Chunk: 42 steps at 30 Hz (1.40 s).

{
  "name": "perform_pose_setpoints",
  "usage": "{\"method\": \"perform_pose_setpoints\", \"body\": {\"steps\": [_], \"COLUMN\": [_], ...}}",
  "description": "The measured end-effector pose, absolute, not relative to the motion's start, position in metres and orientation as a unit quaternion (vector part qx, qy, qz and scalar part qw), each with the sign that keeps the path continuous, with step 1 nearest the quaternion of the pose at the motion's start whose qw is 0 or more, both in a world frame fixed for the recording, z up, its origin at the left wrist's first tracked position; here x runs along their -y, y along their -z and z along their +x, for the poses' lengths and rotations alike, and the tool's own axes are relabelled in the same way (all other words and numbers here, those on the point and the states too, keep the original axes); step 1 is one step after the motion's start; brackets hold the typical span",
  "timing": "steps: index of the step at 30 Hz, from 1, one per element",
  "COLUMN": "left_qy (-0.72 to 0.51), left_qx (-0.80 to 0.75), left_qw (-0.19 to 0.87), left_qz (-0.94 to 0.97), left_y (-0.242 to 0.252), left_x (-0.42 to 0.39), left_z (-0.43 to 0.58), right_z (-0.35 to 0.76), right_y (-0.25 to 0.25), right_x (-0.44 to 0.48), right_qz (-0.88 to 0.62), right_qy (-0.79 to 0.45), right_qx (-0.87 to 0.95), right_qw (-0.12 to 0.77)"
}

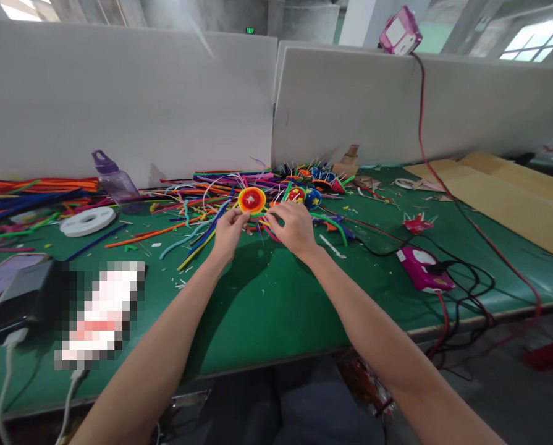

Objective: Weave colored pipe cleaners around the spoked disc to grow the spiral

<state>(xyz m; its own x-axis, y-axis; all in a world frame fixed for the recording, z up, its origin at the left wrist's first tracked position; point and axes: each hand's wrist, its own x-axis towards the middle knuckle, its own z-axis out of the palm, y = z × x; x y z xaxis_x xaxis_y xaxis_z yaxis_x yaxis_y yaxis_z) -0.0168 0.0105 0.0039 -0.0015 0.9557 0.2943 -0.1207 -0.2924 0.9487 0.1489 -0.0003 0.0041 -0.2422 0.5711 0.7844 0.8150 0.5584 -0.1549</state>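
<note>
A round coil of orange and red pipe cleaner (252,200), with a pale spot at its middle, is held upright above the green table. My left hand (230,231) pinches its lower left edge between thumb and fingers. Just to the right, my right hand (293,226) has its fingertips closed together by the coil's lower right side, around what looks like a thin yellowish strand. Behind my right hand sit a red ball with yellow stars (296,194) and a blue one (312,198), both partly hidden.
Loose pipe cleaners (211,185) lie heaped along the white partition (128,99). On the left are a purple bottle (118,182), a white spool (88,221) and a power bank (23,303). At right, a magenta power box (425,270) trails cables beside brown cardboard (512,191).
</note>
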Motion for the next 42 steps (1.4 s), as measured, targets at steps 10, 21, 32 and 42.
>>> {"method": "perform_pose_setpoints", "body": {"steps": [10,21,32,42], "left_qy": [-0.588,-0.582,-0.573,-0.509], "left_qx": [-0.381,-0.378,-0.389,-0.378], "left_qw": [0.45,0.455,0.444,0.467], "left_qz": [0.554,0.558,0.568,0.616], "left_y": [-0.004,-0.002,-0.003,-0.01], "left_x": [-0.01,-0.011,-0.011,-0.011], "left_z": [-0.017,-0.018,-0.02,-0.034], "right_z": [0.149,0.15,0.154,0.168], "right_y": [-0.003,-0.003,-0.008,-0.018], "right_x": [0.0,-0.002,-0.001,-0.006], "right_qz": [-0.44,-0.44,-0.445,-0.452], "right_qy": [0.159,0.145,0.129,0.017], "right_qx": [0.766,0.767,0.763,0.688], "right_qw": [0.441,0.444,0.45,0.567]}}
